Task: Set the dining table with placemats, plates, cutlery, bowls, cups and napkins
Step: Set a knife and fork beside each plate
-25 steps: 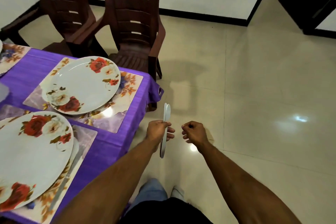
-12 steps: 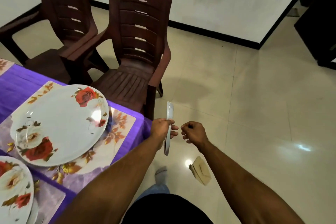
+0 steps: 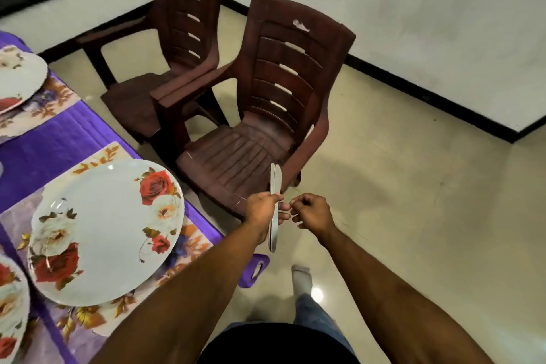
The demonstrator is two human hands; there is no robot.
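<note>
Holding two flat silver table knives [image 3: 275,204] upright and pressed together, the left hand [image 3: 261,210] wraps its grip round their middle, blades pointing up toward the nearer chair and handle ends hanging below the fist. The right hand [image 3: 312,211] hovers just beside it, apart from the knives, fingers clenched into a loose fist with nothing visible in it. Both hands are out over the cream tiled floor [image 3: 413,216], just past the corner of the counter, which is covered by a purple tablecloth [image 3: 50,145]. On that cloth three floral placemats in purple, orange and white can be counted, each carrying a round white plate printed with red and white roses: the full one nearest the hands [image 3: 103,230] sits on its placemat [image 3: 189,242], a second plate [image 3: 17,77] is cut by the left edge farther back, and a third [image 3: 10,310] shows only as a sliver at the lower left. Two dark brown plastic armchairs with slatted backs stand side by side against the counter, the nearer one [image 3: 266,115] and the farther one [image 3: 177,38]; each has a small torn white sticker near the top of its back, too scraped to read.
</note>
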